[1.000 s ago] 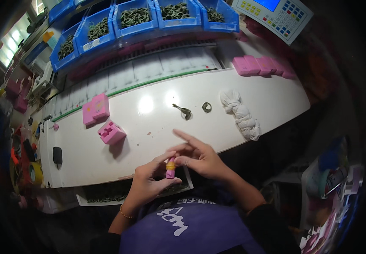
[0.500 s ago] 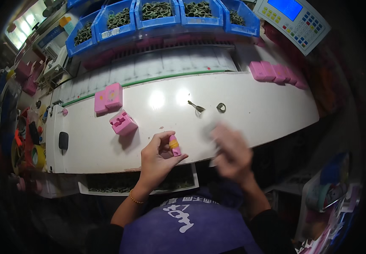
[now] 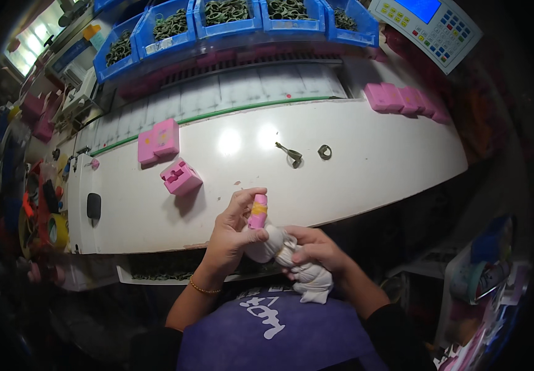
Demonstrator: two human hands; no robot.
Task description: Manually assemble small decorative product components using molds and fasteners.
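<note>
White worktable, blue bins behind, pink blocks, left hand pinching pink-yellow piece, right hand clasping white cloth

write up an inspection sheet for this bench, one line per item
surface: white tabletop, a few small specks
job's things: pink piece with a yellow band; twisted white cloth
clutter: green ring, green stemmed piece, left pink blocks, right pink blocks
hands: left hand holds the pink piece; right hand holds the white cloth
cables: nothing seen
surroundings: blue bins of green pieces along the back; keypad panel at back right
</note>
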